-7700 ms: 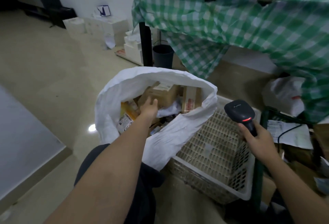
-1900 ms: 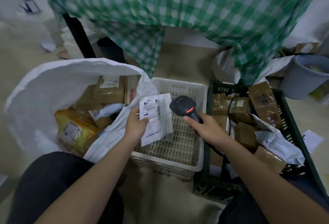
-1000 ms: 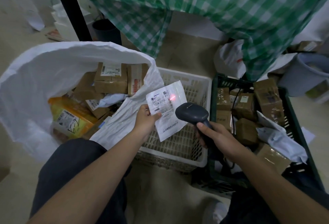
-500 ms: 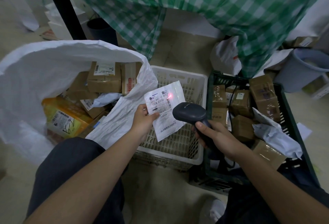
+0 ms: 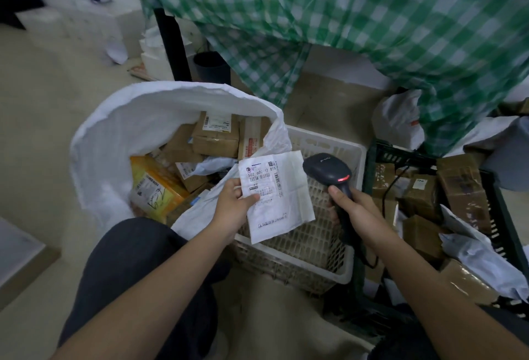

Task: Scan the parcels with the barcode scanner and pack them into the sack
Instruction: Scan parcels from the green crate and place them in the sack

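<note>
Beige floor beneath a green checked tablecloth: scanning over the white basket.
Left hand pinches a flat white parcel, label "502 602-12 815" face-up, long axis tilted upright beside the sack. Right hand grips the barcode scanner, head pointing at the parcel, just apart.

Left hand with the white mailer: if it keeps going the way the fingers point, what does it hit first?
Probably the barcode scanner. The left hand points up and right, pinching the flat white mailer; the scanner head hangs just past the mailer's right edge, over the white basket. Depth from one view is uncertain.
</note>
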Motion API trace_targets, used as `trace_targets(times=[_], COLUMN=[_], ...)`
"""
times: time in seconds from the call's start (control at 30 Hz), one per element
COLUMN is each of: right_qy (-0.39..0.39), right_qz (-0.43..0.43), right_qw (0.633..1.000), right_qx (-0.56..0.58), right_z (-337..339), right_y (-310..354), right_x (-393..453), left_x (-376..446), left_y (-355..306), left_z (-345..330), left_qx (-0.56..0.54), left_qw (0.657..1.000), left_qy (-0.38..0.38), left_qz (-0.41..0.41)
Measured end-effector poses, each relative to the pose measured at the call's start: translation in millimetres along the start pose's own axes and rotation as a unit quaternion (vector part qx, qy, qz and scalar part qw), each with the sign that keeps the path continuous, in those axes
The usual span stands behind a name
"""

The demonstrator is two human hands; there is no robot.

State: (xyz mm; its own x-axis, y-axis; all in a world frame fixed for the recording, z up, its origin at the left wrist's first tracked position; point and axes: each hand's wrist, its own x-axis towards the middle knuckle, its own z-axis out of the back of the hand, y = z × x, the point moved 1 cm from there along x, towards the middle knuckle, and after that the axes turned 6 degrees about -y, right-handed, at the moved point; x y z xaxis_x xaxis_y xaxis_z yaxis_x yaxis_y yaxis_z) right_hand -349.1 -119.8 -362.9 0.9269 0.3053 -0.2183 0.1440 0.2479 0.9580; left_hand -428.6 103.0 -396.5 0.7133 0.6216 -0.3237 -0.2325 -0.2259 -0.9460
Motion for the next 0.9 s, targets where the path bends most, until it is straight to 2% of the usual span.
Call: trace_targets(times=[0.2,0.37,0.5,0.6,0.67,0.73,0.8,0.9], right_qy=[-0.065,-0.088,-0.089,-0.089,-0.091,-0.09,-0.084,-0.081], right_qz=[-0.026,-0.03,-0.035,-0.031,-0.031,-0.035,-0.034,-0.028], right_qw=[0.997,0.995,0.995,0.996,0.995,0.995,0.996,0.996], right_qx=[0.036,0.03,0.006,-0.003,0.008,0.025,0.024,0.013], right_z=[-30,-54,-65,-68,-66,-64,-61,-57], right_y=[10,13,9,6,3,1,-1,-1], right_x=[24,36,45,51,54,56,57,56], left_x=[-17,-6,26,64,82,91,100,109], left_y=[-25,-39,-47,-57,-63,-67,-68,-72], left_z=[68,117,117,104,92,79,74,77], left_qx=[-0.034,-0.117,-0.197,-0.263,-0.187,-0.036,0.066,0.157], left_qw=[0.994,0.975,0.953,0.938,0.964,0.991,0.994,0.985], left_qy=[-0.1,-0.185,-0.232,-0.223,-0.186,-0.126,-0.084,-0.068], left_qz=[-0.039,-0.043,-0.008,0.028,0.039,0.032,0.021,-0.002])
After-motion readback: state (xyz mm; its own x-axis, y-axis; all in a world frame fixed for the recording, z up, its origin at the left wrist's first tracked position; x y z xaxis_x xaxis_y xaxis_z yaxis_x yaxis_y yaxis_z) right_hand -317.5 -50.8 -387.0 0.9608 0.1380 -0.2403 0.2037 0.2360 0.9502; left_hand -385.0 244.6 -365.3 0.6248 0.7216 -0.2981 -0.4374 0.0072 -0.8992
